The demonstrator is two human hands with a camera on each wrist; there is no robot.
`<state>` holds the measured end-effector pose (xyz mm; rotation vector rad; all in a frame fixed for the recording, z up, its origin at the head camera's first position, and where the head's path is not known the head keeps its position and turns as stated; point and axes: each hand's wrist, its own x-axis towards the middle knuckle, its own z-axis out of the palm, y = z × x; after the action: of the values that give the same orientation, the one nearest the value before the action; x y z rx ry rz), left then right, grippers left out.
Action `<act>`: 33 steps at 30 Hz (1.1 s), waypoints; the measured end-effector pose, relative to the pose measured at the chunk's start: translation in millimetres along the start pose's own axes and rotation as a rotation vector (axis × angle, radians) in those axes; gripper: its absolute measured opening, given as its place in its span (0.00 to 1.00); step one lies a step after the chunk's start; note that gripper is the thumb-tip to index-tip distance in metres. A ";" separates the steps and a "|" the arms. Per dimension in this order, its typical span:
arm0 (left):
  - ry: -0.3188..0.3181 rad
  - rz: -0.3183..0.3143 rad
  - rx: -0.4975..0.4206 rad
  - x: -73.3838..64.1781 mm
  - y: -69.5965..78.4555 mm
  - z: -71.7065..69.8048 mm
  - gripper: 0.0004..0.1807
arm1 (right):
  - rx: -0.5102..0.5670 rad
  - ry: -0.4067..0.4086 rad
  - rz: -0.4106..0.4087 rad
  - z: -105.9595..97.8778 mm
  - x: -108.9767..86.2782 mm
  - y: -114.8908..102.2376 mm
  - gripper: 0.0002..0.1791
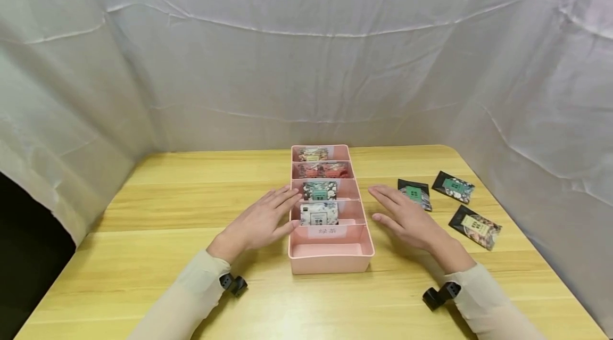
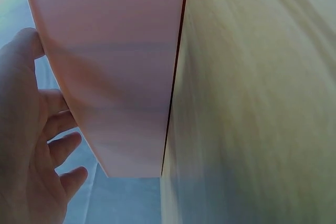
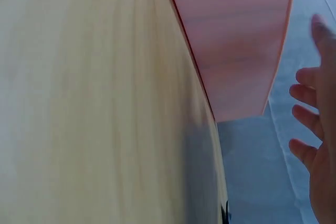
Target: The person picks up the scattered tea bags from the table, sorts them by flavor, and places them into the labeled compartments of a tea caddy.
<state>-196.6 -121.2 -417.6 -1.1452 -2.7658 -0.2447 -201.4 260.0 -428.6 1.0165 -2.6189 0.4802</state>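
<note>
A long pink divided box (image 1: 330,264) stands on the table, its compartments in a row running away from me. Packets stand in several of them: a white packet (image 1: 319,214), a green-labelled packet (image 1: 320,191), red-labelled packets (image 1: 321,171) and a yellow-labelled packet (image 1: 313,155). Only a paper label (image 1: 327,231) shows in the nearest compartment. My left hand (image 1: 265,220) has its fingers extended at the box's left rim; the left wrist view shows thumb and fingertips along that edge. My right hand (image 1: 404,217) hovers with fingers extended, apart from the box's right side.
Three black packets lie right of my right hand: a green-labelled one (image 1: 415,195) partly behind that hand, another green-labelled one (image 1: 453,187) farther back, and a yellow-labelled one (image 1: 475,227) nearer. Pale cloth (image 1: 306,74) hangs behind and beside the wooden table (image 1: 191,196).
</note>
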 end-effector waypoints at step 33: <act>0.004 -0.015 -0.041 0.2 -0.2 1.7 0.38 | 0.057 -0.030 0.523 -9.2 -24.9 62.8 0.44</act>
<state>-197.0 -120.8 -419.2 -1.1330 -2.7791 -0.3070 -225.7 322.2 -442.4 0.3367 -2.9011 0.6569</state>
